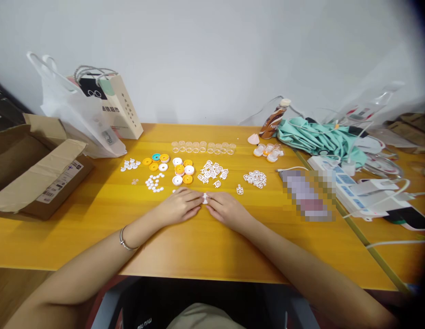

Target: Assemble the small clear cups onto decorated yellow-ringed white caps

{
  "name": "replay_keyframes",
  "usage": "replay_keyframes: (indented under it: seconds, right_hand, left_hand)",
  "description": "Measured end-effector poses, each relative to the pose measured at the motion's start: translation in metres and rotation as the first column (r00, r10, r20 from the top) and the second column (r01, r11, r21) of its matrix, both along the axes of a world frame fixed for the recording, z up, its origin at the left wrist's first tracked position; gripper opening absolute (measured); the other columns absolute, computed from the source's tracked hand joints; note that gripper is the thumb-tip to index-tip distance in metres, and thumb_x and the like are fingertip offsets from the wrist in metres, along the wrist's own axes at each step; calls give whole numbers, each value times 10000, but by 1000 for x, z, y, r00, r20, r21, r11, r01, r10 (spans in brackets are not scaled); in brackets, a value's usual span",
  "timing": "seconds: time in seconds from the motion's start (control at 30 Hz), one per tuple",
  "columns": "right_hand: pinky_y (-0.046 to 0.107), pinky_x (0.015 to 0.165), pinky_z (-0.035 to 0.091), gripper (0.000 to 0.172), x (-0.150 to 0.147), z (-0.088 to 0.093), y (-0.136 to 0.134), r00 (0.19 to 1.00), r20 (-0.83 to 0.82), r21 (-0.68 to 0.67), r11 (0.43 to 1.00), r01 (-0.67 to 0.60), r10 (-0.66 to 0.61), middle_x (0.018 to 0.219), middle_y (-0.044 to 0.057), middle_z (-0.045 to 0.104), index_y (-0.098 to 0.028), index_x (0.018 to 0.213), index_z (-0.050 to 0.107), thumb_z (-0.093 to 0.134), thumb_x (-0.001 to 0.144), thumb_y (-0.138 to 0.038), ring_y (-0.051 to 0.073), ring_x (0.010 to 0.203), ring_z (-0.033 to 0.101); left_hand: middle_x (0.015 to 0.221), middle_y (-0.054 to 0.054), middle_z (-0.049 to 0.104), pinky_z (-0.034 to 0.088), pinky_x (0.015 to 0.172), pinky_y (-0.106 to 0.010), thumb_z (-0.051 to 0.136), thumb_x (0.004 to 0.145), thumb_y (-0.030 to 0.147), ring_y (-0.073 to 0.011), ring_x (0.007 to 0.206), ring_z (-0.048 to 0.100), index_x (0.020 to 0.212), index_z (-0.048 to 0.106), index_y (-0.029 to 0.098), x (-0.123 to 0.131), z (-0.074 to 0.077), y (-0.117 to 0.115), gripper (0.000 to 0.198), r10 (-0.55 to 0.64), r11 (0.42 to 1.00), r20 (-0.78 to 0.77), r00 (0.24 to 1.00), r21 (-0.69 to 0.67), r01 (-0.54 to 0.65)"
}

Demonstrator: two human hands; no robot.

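"How's that grip?"
"Fingertips closed in on both sides: left hand [181, 206] and right hand [228, 210] pinch one small white piece [205, 198] between them at the table [205, 249]!"
"Its look?"
"White, mostly finger-covered. Beyond, clear cups [196, 146] line up; far left, an open-flapped cardboard box [44, 176], contents hidden."

A plain, pale grey wall [205, 55] rises behind a yellow-brown wooden table [233, 246] with a soft sheen. A dark seam [358, 232] divides it from a matching surface [400, 262] at right. Brown flooring [13, 292] shows at lower left — apparently wood-toned, though little is visible. The light is diffuse.
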State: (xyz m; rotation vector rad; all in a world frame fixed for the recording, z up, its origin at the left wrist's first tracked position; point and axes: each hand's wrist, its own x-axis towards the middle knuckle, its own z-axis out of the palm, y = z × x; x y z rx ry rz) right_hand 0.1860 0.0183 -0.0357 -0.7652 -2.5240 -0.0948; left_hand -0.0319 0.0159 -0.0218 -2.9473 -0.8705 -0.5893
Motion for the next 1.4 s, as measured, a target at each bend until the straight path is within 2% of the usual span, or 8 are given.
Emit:
replay_keyframes:
  seconds: [0.27, 0.5, 0.73, 0.83, 0.93, 1.03, 1.13, 1.4]
  right_hand:
    - [373, 791, 515, 182, -3, 0, -1, 999, 43, 18, 1000, 3, -4, 998, 126, 643, -116, 963, 604, 451, 876, -165, 227, 901, 609]
    - [356, 794, 530, 151, -3, -6, 3, 986, -164, -72, 997, 14, -26, 982, 94, 669, -172, 894, 621, 472, 872, -181, 193, 874, 633]
    - [359, 822, 534, 138, -1, -11, 6, 961, -276, -170, 985, -33, -16, 1004, 72, 689, -200, 914, 643, 524, 845, -208, 189, 899, 647]
    - [356, 835, 531, 138, 0, -11, 5, 957, -286, -211, 977, -17, -45, 1016, 66, 688, -217, 913, 649, 533, 840, -222, 186, 909, 649]
    - [344, 824, 534, 120, 0, -10, 5, 947, -318, -237, 971, -25, -53, 985, 56, 695, -226, 901, 643, 545, 834, -240, 180, 896, 653]
    - [331, 802, 537, 114, 0, -8, 4, 932, -358, -267, 962, -49, -52, 957, 57, 693, -217, 922, 614, 557, 825, -235, 173, 872, 653]
    - [342, 772, 538, 153, 0, -5, 2, 934, -344, -324, 946, -21, -96, 932, 66, 683, -205, 963, 576, 569, 813, -234, 183, 845, 649]
    - [404, 854, 499, 323, 0, -1, 0, 955, -273, -331, 944, 23, -119, 1050, 100, 634, -195, 1101, 507, 589, 801, -283, 223, 970, 606]
  left_hand:
    - [1147, -101, 622, 412, 928, -386, 426, 894, 207, -208, 1061, 567, 1125, 579, 143, 4, 1, -4, 285, 30, 994, -68, 997, 105, -23]
    - [1150, -102, 629, 428, 925, -384, 430, 891, 226, -202, 1040, 588, 1141, 575, 138, 6, -3, -8, 302, 49, 990, -34, 998, 136, -44]
    - [1090, -63, 661, 431, 903, -350, 453, 883, 208, -162, 995, 601, 1089, 597, 185, -9, 13, 0, 252, 23, 997, 112, 993, 70, -31]
    - [981, -67, 680, 449, 823, -341, 463, 877, 219, -179, 933, 604, 985, 633, 185, -35, 32, 15, 205, 197, 980, 188, 962, -20, -197]
    - [856, -57, 670, 462, 712, -292, 464, 870, 263, -162, 783, 606, 879, 643, 172, -60, 44, 28, 202, 331, 921, 94, 939, -247, -301]
    - [793, -34, 663, 455, 659, -262, 524, 829, 302, -146, 706, 596, 814, 636, 171, -70, 40, 33, 173, 347, 852, -15, 938, -414, -321]
    - [776, -26, 657, 448, 618, -247, 582, 783, 326, -143, 674, 594, 824, 626, 173, -67, 28, 34, 165, 349, 825, -33, 937, -463, -324]
    - [760, -35, 639, 439, 653, -265, 519, 820, 216, -158, 713, 588, 783, 623, 172, -57, 25, 29, 119, 336, 883, -84, 938, -319, -345]
